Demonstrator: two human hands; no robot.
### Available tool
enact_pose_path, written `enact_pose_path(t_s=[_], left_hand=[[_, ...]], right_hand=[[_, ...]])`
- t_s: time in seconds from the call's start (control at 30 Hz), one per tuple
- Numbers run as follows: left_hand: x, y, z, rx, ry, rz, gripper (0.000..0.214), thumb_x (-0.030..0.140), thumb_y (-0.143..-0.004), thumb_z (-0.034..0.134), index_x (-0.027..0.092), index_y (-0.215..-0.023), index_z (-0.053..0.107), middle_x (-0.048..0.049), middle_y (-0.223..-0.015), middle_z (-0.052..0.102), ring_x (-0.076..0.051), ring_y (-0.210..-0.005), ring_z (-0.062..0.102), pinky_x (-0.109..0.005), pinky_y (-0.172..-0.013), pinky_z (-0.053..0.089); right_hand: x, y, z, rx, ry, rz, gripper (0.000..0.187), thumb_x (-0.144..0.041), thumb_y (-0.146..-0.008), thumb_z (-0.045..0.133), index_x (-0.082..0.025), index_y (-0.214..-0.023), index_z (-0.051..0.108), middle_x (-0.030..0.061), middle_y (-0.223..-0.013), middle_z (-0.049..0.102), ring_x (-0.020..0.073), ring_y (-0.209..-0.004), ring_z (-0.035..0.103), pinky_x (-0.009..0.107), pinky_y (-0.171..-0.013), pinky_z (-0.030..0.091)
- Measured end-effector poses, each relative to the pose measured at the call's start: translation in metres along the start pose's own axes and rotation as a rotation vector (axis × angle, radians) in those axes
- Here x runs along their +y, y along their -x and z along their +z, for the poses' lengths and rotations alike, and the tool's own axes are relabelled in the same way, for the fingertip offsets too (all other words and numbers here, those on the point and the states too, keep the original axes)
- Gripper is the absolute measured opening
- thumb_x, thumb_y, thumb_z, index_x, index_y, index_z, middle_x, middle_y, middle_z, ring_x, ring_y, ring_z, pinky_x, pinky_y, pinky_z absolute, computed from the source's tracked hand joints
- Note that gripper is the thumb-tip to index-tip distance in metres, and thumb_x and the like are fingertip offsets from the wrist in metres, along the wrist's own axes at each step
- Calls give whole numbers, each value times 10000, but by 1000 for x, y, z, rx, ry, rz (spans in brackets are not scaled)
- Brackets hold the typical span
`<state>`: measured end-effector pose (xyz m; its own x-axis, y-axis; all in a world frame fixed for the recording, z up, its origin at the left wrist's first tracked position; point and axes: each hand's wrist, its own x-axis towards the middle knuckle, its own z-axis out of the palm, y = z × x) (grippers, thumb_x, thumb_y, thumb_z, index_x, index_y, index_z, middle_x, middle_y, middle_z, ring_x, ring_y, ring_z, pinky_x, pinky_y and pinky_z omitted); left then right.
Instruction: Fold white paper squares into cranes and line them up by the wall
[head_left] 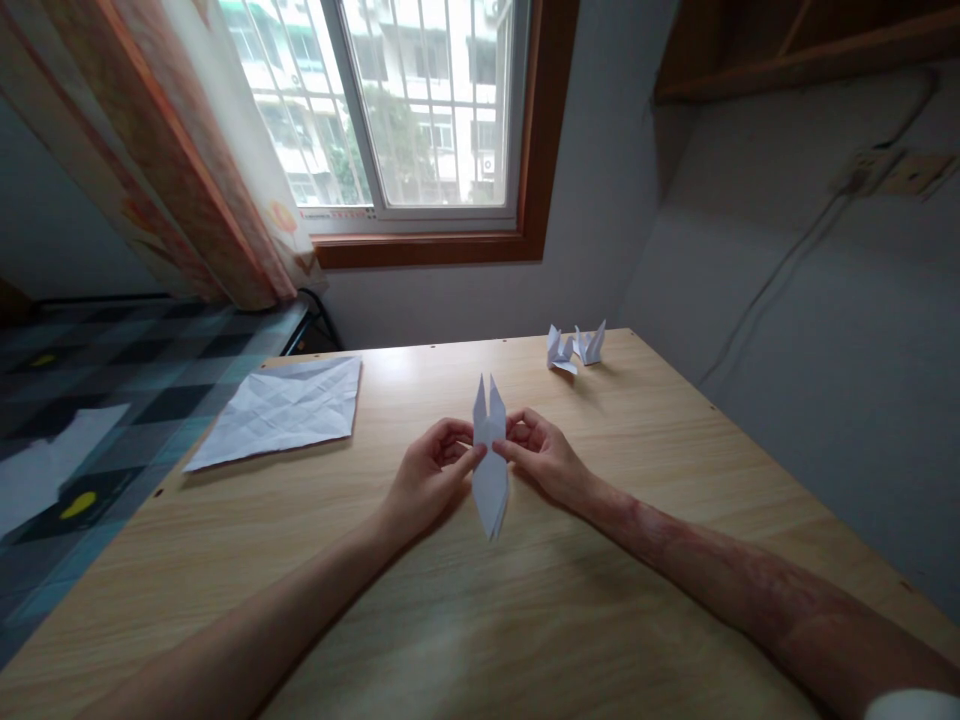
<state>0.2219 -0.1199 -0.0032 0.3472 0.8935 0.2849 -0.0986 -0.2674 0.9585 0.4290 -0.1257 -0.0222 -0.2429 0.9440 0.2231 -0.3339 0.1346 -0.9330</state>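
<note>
A narrow folded white paper shape [490, 470] with two pointed tips at its far end is held just above the wooden table [600, 600]. My left hand [431, 475] pinches its left edge at the middle with thumb and forefinger. On the other edge my right hand [544, 455] pinches it the same way, fingers curled. Both forearms reach in from the near edge.
A creased white paper sheet [281, 410] lies flat at the table's far left. Two small folded paper figures [575, 348] stand near the far right edge. Behind are a window [420, 110], a curtain [187, 150], grey walls, and a checkered bed cover [112, 390] to the left.
</note>
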Motion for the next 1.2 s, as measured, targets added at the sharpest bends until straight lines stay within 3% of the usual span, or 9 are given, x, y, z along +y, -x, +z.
enact_pose_path(t_s=[0.17, 0.53, 0.7, 0.93, 1.0, 1.2], left_hand=[[1, -2, -2, 9, 95, -42, 418, 384, -922, 887, 218, -1199, 623, -26, -945, 806, -184, -842, 792, -274, -749, 598], [5, -2, -2, 8, 83, -78, 461, 424, -917, 888, 211, -1215, 609, -22, -883, 814, -184, -791, 784, -273, -735, 604], [3, -1, -1, 20, 97, -69, 468, 422, -911, 890, 237, -1201, 573, 3, -868, 798, -171, -743, 773, -254, -685, 600], [5, -4, -4, 40, 20, -74, 326, 443, -912, 865, 182, -1043, 720, -31, -898, 788, -172, -771, 754, -276, -723, 615], [6, -5, -5, 56, -3, -86, 317, 446, -905, 857, 168, -1022, 759, -48, -929, 798, -192, -835, 762, -294, -763, 628], [10, -4, -5, 75, 12, -99, 260, 375, -916, 810, 157, -1059, 800, -66, -995, 816, -210, -882, 756, -319, -801, 635]], right_hand=[[-1, 1, 0, 18, 2, 8, 470, -468, -893, 905, -259, -1158, 578, -31, -831, 787, 166, -730, 729, 292, -714, 575], [-3, 2, 1, 18, 4, 20, 500, -448, -904, 884, -273, -1241, 559, -49, -819, 751, 154, -711, 699, 264, -676, 542], [-3, 3, 2, 17, 30, 0, 597, -416, -919, 866, -313, -1390, 513, -57, -825, 731, 170, -730, 696, 277, -693, 534], [-8, 6, 0, -23, 107, -33, 304, -350, -932, 805, -258, -1197, 689, -8, -955, 712, 151, -788, 641, 273, -712, 507], [-9, 7, -1, -33, 98, -24, 317, -330, -933, 786, -242, -1221, 688, 0, -979, 716, 135, -745, 605, 260, -666, 467], [-8, 9, -2, -60, 69, 10, 367, -332, -928, 794, -218, -1246, 650, -40, -770, 640, 136, -676, 550, 247, -634, 389]])
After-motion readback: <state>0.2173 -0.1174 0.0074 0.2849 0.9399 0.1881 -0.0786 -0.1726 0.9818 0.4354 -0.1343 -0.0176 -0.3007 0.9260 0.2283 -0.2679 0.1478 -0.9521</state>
